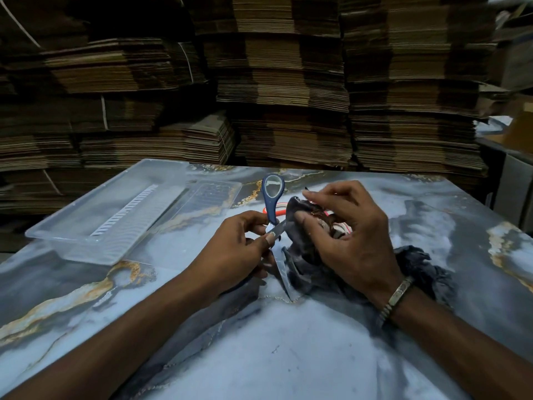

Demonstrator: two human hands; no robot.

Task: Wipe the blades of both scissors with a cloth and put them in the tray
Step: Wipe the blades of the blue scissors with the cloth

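Your left hand (236,249) grips the scissors (272,203) with the dark blue handle and bright silver blades, and the cloth (305,255) in your right hand (346,235) is dark grey. At 12 o'clock from the cloth an orange-red handle (274,210) peeks out, and at 10 o'clock sits the clear, colourless tray (115,215). The table (288,356) is pale blue-grey marble with gold veins, the stacked cardboard (288,82) behind is brown, and your wrist bracelet (396,298) is silver.

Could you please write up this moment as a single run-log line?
left hand holds blue scissors open | right hand wipes blade with cloth | orange scissors on table, partly hidden | tray without scissors
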